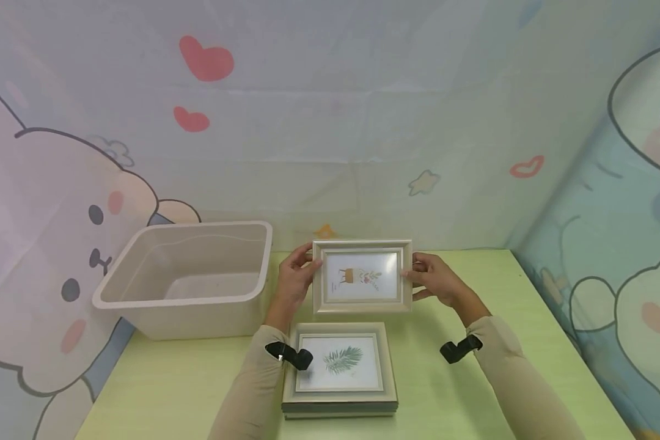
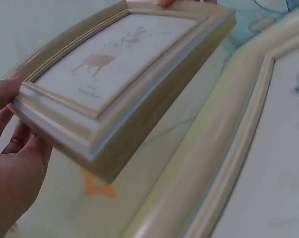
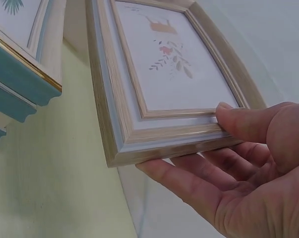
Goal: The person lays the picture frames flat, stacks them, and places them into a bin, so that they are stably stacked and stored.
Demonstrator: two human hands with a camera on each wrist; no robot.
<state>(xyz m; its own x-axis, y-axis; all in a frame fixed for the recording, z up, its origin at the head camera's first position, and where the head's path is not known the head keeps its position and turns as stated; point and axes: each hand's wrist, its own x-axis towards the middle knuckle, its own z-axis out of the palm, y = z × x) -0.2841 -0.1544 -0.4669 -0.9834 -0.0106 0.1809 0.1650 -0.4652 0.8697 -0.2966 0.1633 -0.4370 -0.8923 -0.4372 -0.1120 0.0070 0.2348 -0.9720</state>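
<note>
Both hands hold up a picture frame (image 1: 363, 305) with a champagne-coloured border and a print of a brown animal with flowers. My left hand (image 1: 297, 275) grips its left end, thumb on the front and fingers behind. At the right end, my right hand (image 1: 437, 278) pinches it the same way, with the thumb (image 3: 238, 119) on the face and the fingers (image 3: 184, 178) under the back. Below, on the table, lies a stack of picture frames (image 1: 338, 397); the top one shows a green leaf print. The left wrist overlaps the stack's left side in the head view.
A beige plastic bin (image 1: 198, 302) stands at the left of the green table (image 1: 456, 397), close to my left hand. A cartoon-printed backdrop (image 1: 341, 122) rises behind the table and along both sides.
</note>
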